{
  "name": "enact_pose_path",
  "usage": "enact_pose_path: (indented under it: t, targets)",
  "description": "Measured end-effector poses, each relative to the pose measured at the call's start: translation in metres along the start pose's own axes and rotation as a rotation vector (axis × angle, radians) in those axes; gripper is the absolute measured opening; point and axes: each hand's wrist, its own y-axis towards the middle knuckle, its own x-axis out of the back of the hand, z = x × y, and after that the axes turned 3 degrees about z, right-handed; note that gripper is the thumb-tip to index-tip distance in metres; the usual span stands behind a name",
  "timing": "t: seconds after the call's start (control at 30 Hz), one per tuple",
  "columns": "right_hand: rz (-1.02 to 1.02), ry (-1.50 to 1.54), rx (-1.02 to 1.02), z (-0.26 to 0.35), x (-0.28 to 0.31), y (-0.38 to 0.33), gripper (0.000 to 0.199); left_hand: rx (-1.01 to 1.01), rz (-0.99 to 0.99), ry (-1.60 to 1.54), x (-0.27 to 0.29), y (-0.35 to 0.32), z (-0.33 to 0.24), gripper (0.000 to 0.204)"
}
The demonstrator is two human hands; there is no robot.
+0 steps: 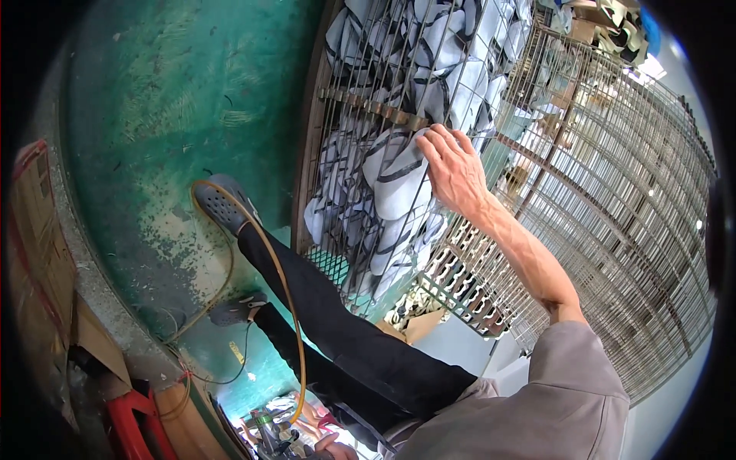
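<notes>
My right hand [454,170] reaches out with its fingers bent over a wire rack [373,105], near a rusty crossbar. The thumb is hidden. Under and beside the fingers lie many whitish, curved flat pieces [402,176] with dark edges, piled on the rack. At the bottom edge my left hand [335,447] shows only in part, its fingers curled at a metal spray gun [270,438]. An orange-yellow hose [287,284] runs from the gun in a loop past my leg.
More wire racks [613,192] are stacked at the right. Patterned pieces [468,284] lie on a lower rack. The hose crosses the green floor [176,100] and loops by my grey clog [222,203]. Cardboard [46,238] and a red stool-like object [134,425] stand at left.
</notes>
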Motion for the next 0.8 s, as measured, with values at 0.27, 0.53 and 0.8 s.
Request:
enact_pose_path:
  t: [0.27,0.53,0.8]
  targets:
    - [0.007,-0.121,0.149,-0.029,0.009,0.02,0.024,-0.007,-0.005,-0.005,0.003,-0.01,0.008,0.034]
    - [-0.014,-0.139,0.035,-0.034,0.067,-0.056,0.039,-0.019,-0.049,0.006,0.014,-0.018,0.041,0.032]
    - [0.007,-0.149,-0.04,-0.049,0.098,-0.098,0.039,-0.033,-0.076,0.019,0.019,-0.02,0.072,0.027]
